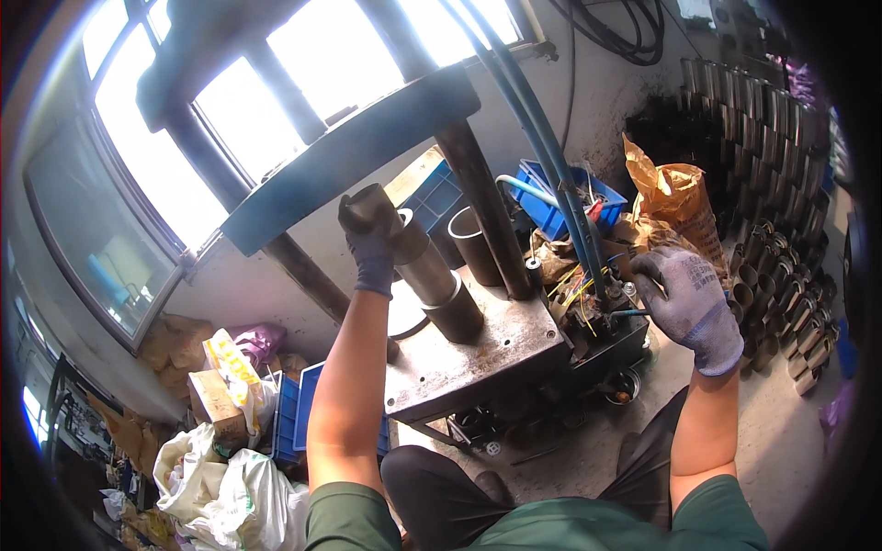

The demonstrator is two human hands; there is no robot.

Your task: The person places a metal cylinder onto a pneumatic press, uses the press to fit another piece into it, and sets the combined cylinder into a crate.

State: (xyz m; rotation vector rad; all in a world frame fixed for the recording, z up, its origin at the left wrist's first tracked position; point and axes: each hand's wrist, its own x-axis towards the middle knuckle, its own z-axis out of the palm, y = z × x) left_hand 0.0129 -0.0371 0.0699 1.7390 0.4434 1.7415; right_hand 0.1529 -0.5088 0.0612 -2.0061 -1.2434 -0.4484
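Note:
My left hand (pixel 369 253), in a dark grey glove, is closed around a short metal sleeve (pixel 372 206). The sleeve is tilted beside the top of a stacked metal cylinder (pixel 428 266); I cannot tell whether they touch. That cylinder stands on the steel bed (pixel 510 335) of a press, under its thick blue crosspiece (pixel 358 151). A wider open tube (pixel 471 243) stands farther back on the bed. At the right, my right hand (pixel 689 298), in a light grey glove, has curled fingers near a thin blue rod (pixel 631 313). What it grips, if anything, is hidden.
Dark press columns (pixel 482 207) rise around the bed. Blue hoses (pixel 551 138) and yellow wires (pixel 579 292) run beside it. Stacked metal tubes (pixel 772 285) line the right side. White sacks (pixel 230 487) lie at the lower left, and a brown paper sack (pixel 684 202) stands behind.

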